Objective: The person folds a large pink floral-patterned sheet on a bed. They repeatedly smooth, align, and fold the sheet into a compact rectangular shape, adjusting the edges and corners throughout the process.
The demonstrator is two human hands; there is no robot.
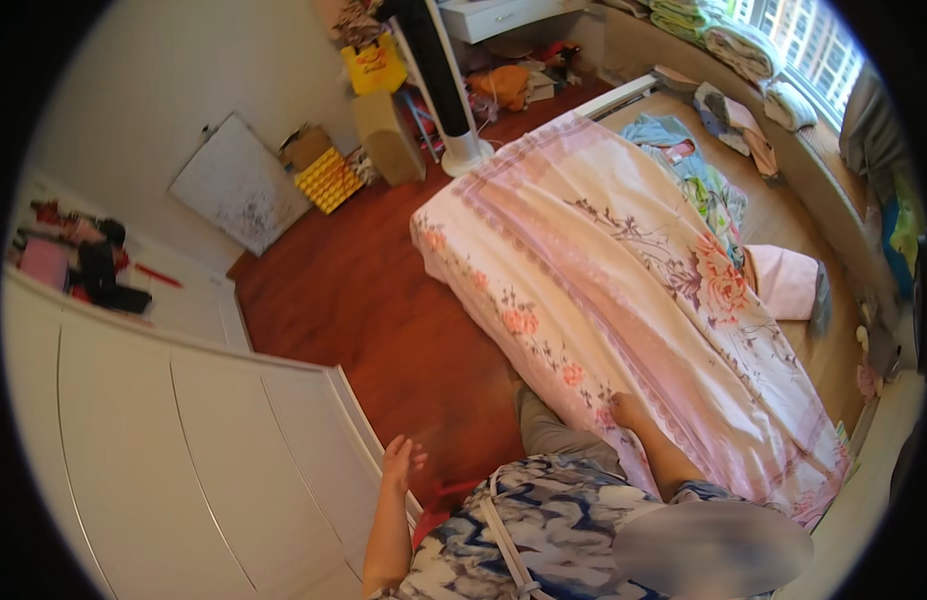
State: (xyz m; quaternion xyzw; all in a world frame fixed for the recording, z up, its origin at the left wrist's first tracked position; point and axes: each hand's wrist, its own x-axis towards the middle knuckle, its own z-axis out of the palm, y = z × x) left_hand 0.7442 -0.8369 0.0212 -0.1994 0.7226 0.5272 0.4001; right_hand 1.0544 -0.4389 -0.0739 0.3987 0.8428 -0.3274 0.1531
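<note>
A pink and cream floral bed sheet (561, 292) lies spread over the bed, its near long side hanging down beside my legs. On this side, near a printed rose, my right hand (628, 411) is over the sheet with its fingers curled. Whether it grips the cloth, I cannot make out. My left hand (405, 456) is held away from the bed, above the floor by the white cabinet doors, its fingers loosely apart and holding nothing. Low shallow folds run lengthwise along the sheet.
Crumpled clothes (692, 169) and a folded pink cloth (784, 281) lie on the bare bed boards (805, 349). A tower fan (441, 75) stands past the bed's corner. White cabinets (185, 450) flank the red-brown floor (358, 315). A white board (242, 187) leans on the wall.
</note>
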